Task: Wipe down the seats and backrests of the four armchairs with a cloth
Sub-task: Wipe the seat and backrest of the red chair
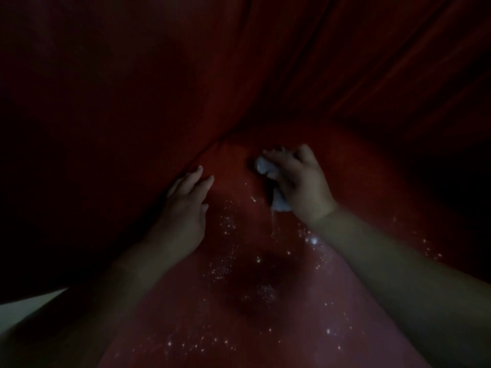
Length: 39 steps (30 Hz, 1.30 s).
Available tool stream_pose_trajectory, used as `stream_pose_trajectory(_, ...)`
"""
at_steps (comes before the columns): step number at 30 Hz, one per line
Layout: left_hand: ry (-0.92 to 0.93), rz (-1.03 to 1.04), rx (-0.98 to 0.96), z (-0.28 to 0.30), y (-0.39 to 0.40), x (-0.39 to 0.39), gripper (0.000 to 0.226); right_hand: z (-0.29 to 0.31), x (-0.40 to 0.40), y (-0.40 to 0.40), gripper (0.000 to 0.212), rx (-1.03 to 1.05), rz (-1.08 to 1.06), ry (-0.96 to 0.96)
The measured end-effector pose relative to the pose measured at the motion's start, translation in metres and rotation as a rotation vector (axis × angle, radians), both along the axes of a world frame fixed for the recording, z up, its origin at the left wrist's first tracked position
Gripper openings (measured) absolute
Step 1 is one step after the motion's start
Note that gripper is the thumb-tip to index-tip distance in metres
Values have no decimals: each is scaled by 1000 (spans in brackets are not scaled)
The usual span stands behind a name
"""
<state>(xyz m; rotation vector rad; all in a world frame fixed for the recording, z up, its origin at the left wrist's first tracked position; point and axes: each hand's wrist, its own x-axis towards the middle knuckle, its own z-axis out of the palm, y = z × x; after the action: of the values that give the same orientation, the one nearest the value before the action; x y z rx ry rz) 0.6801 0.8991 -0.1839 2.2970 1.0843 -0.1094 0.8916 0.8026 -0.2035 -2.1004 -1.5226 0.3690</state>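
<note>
in the head view, dim and reddish, the cloth [268, 179] was a small pale, crumpled wad, one end poking out past the fingertips and a limp tail hanging below the palm. the right hand [297, 181] gripped it, fingers curled round it, pressing it on the seat [358, 166] close to the back edge, where the cushion met the backrest [239, 75]. the left hand [186, 205] lay flat with fingers straight and together, held nothing, and rested at the seat's back left corner against the crease. the two hands were apart, with bare red cushion between them. the upholstery looked smooth and dark red, the backrest creased in long folds. a pink sparkly garment [239, 301] filled the near edge of the seat.
</note>
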Motion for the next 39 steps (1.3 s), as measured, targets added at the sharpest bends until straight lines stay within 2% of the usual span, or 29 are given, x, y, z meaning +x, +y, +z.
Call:
stream_pose_trajectory(3, -5, -14, 4, -1, -1, -3, 54, -3, 2, 30, 26, 29, -69, 49)
stream_pose_trajectory(5, -2, -27, 7, -2, -1, -4, 55, 0, -11, 19, 26, 8, -133, 150)
stream_pose_trajectory(8, -3, -14, -13, 1, -2, -5, 54, 3, -37, -25, 13, -28, 72, 180)
stream_pose_trajectory(10, -10, 11, -20, 3, -3, -7, 54, 2, -38, -35, 31, -37, 168, 71)
stream_pose_trajectory(12, -2, 35, -11, 4, -5, -9, 54, 5, -26, -17, 36, -38, 104, -23)
stream_pose_trajectory(14, 11, 42, -6, 3, -7, -14, 55, 9, -18, 14, 37, 24, -54, 34)
stream_pose_trajectory(16, 21, 24, -17, 1, -11, -19, 57, 4, -15, 35, 36, -24, -96, 51)
stream_pose_trajectory(18, 28, -4, -33, 0, -12, -25, 61, -4, -25, 35, 31, -63, -9, 99)
stream_pose_trajectory(20, 35, -21, -39, 0, -12, -29, 62, -4, -46, 10, 14, -52, 141, 89)
stream_pose_trajectory(21, 36, -28, -39, 0, -12, -30, 63, -3, -55, -3, 12, -62, 161, 163)
stream_pose_trajectory(22, 38, -33, -40, 0, -12, -31, 63, -3, -61, -15, 17, -57, 239, 180)
stream_pose_trajectory(24, 40, -33, -45, 0, -11, -33, 62, -5, -62, -22, 33, -71, 343, 42)
stream_pose_trajectory(25, 42, -30, -48, 0, -10, -35, 62, 4, -59, -15, 33, -77, 282, -21)
stream_pose_trajectory(27, 41, -28, -52, 0, -9, -37, 61, 5, -48, -1, 26, 20, 131, 125)
stream_pose_trajectory(28, 37, -34, -48, 0, -10, -39, 61, 6, -43, 13, 17, 26, -11, 210)
stream_pose_trajectory(29, 31, -43, -45, 0, -10, -41, 61, 4, -40, 22, 17, 28, -59, 273)
stream_pose_trajectory(31, 26, -46, -48, -1, -11, -43, 62, 3, -48, 26, 20, -7, -35, 357)
stream_pose_trajectory(33, 28, -48, -37, -2, -11, -44, 62, 2, -56, 11, 18, -88, 58, 361)
stream_pose_trajectory(35, 34, -50, -31, -1, -11, -41, 62, 0, -67, -16, 12, -85, 180, 204)
stream_pose_trajectory(36, 36, -46, -36, 0, -11, -40, 62, 1, -70, -27, 14, -62, 313, 157)
stream_pose_trajectory(37, 36, -41, -41, 0, -10, -38, 61, 2, -68, -31, 27, -75, 405, 137)
stream_pose_trajectory(39, 34, -45, -50, 2, -11, -34, 60, 12, -54, -29, 35, -107, 268, 200)
